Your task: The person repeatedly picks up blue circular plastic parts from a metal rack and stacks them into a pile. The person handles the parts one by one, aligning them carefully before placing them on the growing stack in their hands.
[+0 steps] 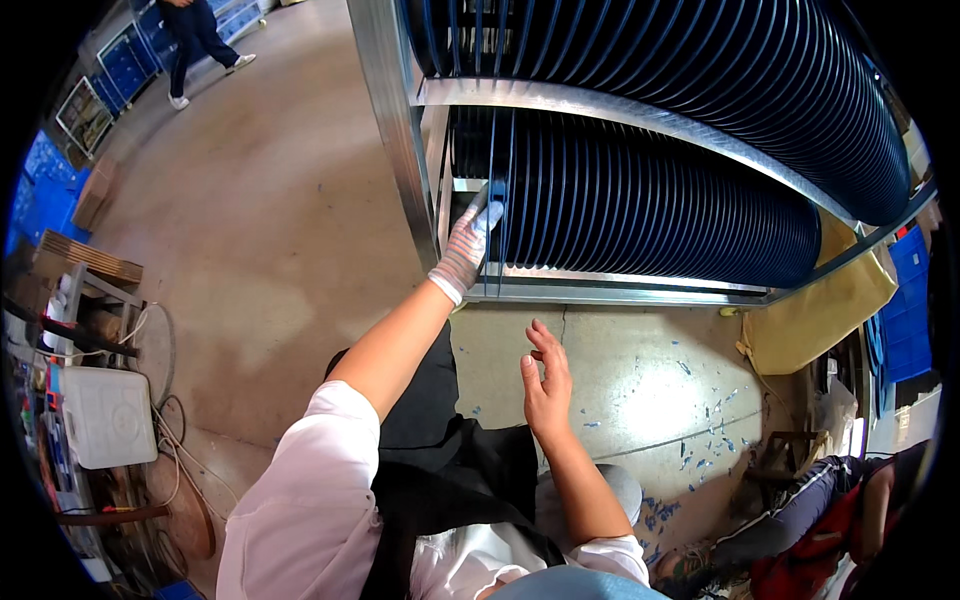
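A metal rack point(400, 150) holds two long rows of thin dark blue discs point(640, 205) standing on edge, one row above the other. My left hand point(468, 248), in a striped white glove, reaches up to the left end of the lower row. Its fingers close around the edge of an outermost disc point(501, 150), which stands slightly apart from the others. Part of these fingers is hidden behind the disc edges. Bare and empty, my right hand point(547, 385) hangs in the air below the rack, fingers apart.
Blue scraps point(705, 440) litter the floor at right. A person point(800, 520) sits at the lower right, and another person point(195, 45) stands far left. Yellowish sheeting point(820, 310) hangs at the rack's right end. A white case point(108, 417) and cables point(180, 440) are at left.
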A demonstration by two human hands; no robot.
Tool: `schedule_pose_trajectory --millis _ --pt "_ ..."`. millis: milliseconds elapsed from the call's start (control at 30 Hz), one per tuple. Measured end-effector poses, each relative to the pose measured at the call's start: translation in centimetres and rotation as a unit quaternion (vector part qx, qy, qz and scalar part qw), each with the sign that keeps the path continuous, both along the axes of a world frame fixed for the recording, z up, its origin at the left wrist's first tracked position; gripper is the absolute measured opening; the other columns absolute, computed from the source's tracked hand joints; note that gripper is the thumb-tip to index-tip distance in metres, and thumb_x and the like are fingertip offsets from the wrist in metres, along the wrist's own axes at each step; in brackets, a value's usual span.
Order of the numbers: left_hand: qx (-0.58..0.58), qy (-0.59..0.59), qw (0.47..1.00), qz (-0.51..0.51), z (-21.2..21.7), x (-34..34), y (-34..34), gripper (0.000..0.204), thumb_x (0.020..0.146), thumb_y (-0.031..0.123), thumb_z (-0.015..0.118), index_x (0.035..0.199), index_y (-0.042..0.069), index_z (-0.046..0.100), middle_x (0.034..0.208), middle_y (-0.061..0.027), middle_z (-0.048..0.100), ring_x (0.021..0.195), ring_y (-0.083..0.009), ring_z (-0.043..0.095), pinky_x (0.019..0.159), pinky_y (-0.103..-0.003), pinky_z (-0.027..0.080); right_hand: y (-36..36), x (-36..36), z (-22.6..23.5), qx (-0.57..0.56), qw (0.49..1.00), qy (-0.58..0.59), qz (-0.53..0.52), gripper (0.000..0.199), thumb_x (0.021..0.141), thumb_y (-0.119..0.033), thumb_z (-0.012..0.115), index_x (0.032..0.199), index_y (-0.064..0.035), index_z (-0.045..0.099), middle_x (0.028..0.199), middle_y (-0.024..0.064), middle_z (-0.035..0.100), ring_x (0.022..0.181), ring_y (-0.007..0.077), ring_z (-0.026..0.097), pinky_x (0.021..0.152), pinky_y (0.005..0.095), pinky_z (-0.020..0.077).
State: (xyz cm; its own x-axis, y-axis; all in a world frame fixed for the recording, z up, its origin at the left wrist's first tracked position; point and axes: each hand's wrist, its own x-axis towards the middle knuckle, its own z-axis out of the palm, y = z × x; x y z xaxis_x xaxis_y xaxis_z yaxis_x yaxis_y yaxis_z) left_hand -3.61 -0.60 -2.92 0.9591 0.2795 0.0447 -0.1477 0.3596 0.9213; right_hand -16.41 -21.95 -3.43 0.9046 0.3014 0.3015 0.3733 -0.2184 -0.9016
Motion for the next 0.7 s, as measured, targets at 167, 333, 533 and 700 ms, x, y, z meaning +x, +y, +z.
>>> schedule_pose_trajectory --millis 167,333,533,700 --pt "-0.051 0.023 0.998 0.006 -1.2 5.4 -0.7 0.058 0.095 0.036 0.056 0.144 0.01 0.04 0.126 -0.0068 0.057 0.114 -0.0175 0.051 0.101 -0.029 0.036 -0.5 0.0 -1.5 -0.041 0.999 -0.032 -0.014 0.032 0.093 -0.01 0.054 0.125 -0.0055 0.056 0.137 0.014 0.051 0.121 0.027 0.05 0.093 0.0343 0.0453" --pt "-0.074 0.159 0.984 -0.02 -10.3 13.0 4.0 0.065 0.096 0.057 0.03 0.14 0.01 0.045 0.123 -0.0178 0.06 0.11 -0.0291 0.057 0.098 -0.033 0.04 0.0 -0.8 -0.7 -0.059 0.998 -0.009 -0.005 0.031 0.09 -0.008 0.057 0.121 -0.0046 0.057 0.133 0.0141 0.053 0.123 0.0326 0.049 0.104 0.0397 0.0372" --pt "-0.154 0.13 0.978 -0.05 -9.6 11.7 3.2 0.043 0.101 0.034 0.033 0.131 0.008 0.05 0.112 -0.0086 0.067 0.091 -0.0202 0.064 0.084 -0.034 0.054 -0.2 -0.6 -2.3 -0.055 0.998 0.026 -0.021 0.031 0.089 -0.009 0.059 0.12 -0.0055 0.058 0.133 0.0135 0.054 0.123 0.0327 0.048 0.103 0.0394 0.0377" --pt "0.129 0.059 0.987 0.072 -7.7 9.3 4.7 0.046 0.101 0.036 0.034 0.131 0.005 0.05 0.118 -0.0132 0.061 0.101 -0.0233 0.058 0.092 -0.034 0.046 1.1 0.1 -2.5 -0.054 0.998 0.022 0.006 0.032 0.086 -0.009 0.062 0.119 -0.0062 0.059 0.132 0.0137 0.054 0.123 0.032 0.049 0.102 0.0404 0.0392"
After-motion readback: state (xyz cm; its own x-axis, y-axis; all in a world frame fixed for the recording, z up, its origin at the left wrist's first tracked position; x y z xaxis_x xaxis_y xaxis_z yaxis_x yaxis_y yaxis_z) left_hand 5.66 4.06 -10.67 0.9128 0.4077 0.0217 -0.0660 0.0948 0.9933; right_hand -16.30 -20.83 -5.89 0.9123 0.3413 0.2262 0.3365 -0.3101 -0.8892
